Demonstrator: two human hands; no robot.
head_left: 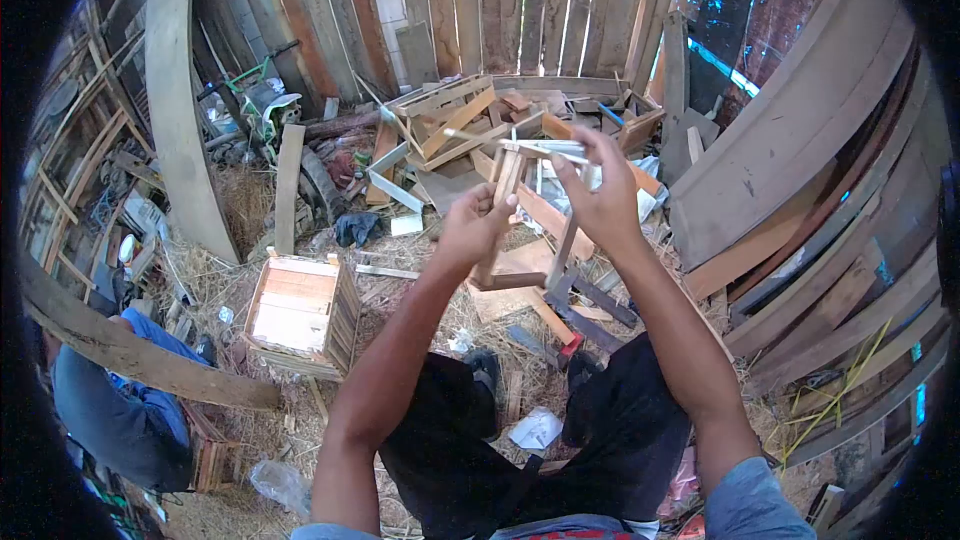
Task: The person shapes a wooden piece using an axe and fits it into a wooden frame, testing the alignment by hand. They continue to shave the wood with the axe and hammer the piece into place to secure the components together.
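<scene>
- Holding up a small wooden frame (pixel 508 180), the left hand (pixel 475 228) has its fingers closed around the upright on the frame's left side.
- The right hand (pixel 605 190) is at the frame's upper right, its thumb and fingers spread wide; the blur makes it impossible to tell how firmly it touches the wood.
- The frame is tilted in front of the person, above the straw-covered floor (pixel 235 195), with its lower bar over loose boards.
- Beyond the hands lies a jumbled pile of scrap wood (pixel 460 130), near the foot of a plank wall (pixel 500 10).
- On the left, near the left forearm, a slatted wooden box (pixel 343 325) stands on the floor.
- Farther left, another person (pixel 115 420) in blue trousers sits beside a curved board (pixel 150 365), partly hidden by it.
- A clear plastic bag (pixel 280 483) lies near the left elbow.
- Wide boards (pixel 790 120) lean along the right side.
</scene>
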